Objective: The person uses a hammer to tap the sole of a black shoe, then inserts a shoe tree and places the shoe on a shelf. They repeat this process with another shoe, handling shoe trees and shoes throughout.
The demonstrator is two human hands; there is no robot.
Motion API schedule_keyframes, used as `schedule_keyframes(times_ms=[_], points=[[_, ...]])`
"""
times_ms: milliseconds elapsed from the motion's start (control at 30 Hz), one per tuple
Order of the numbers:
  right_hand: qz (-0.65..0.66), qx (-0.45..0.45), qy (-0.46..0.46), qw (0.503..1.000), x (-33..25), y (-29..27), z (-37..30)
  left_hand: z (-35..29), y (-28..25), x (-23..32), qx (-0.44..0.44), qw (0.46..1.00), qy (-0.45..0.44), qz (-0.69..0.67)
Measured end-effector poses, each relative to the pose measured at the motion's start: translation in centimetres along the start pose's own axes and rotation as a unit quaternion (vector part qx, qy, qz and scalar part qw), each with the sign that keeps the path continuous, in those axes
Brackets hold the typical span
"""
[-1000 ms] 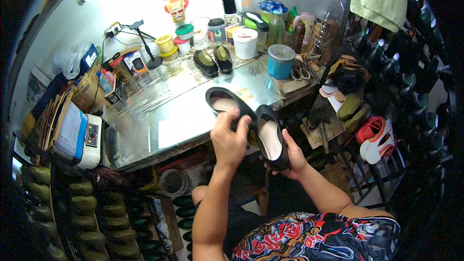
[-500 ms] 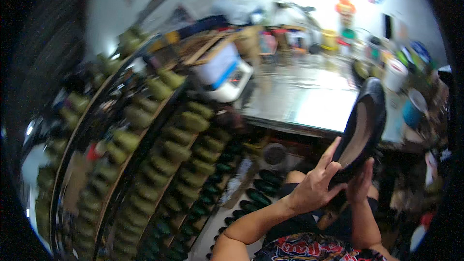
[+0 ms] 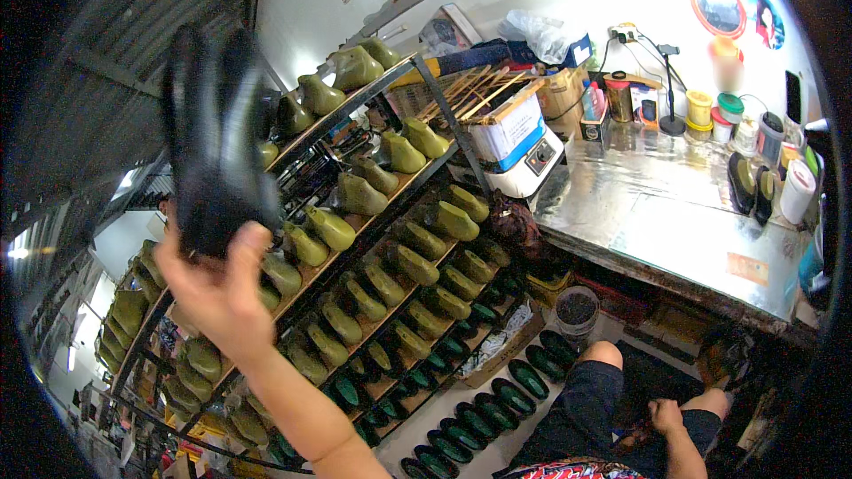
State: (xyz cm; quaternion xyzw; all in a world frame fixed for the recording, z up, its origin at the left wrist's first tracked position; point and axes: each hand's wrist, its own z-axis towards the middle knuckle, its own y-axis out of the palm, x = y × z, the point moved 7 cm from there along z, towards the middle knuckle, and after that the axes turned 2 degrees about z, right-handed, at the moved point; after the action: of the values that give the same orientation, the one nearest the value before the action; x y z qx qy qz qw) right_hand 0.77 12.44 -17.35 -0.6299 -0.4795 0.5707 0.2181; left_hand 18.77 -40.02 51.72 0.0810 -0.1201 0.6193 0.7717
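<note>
My left hand (image 3: 217, 288) is raised at the left, its fingers wrapped round a pair of glossy black shoes (image 3: 217, 142). Both shoes point upward and are smeared by motion, with the rack of shoe lasts behind them. Low at the right, beside my thigh, my right hand (image 3: 666, 415) is closed with curled fingers. Whatever it may hold is hidden. Below the rack, rows of dark shoes with green insides (image 3: 497, 399) lie on the floor.
Olive-green shoe lasts (image 3: 382, 284) fill the tiered rack (image 3: 311, 288) at left. The metal-topped workbench (image 3: 621, 186) at right bears jars, tubs and another pair of black shoes (image 3: 750, 182). A white machine (image 3: 537, 160) stands at its left end. A bucket (image 3: 577, 309) sits below.
My view has swung left. My left hand has carried the black footwear from before the bench up to the rack. My right hand has left it and dropped to my thigh.
</note>
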Motion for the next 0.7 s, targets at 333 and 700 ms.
schedule_keyframes(times_ms=[333,700], points=[[0.179,0.009,0.116,0.977,6.2,4.2,0.9,20.9,2.5,-14.1,-0.001,0.912,-0.092,0.4],[0.094,-0.004,0.079,0.992,8.0,6.0,1.3,18.5,2.6,-16.1,-0.115,0.874,-0.147,0.448]])
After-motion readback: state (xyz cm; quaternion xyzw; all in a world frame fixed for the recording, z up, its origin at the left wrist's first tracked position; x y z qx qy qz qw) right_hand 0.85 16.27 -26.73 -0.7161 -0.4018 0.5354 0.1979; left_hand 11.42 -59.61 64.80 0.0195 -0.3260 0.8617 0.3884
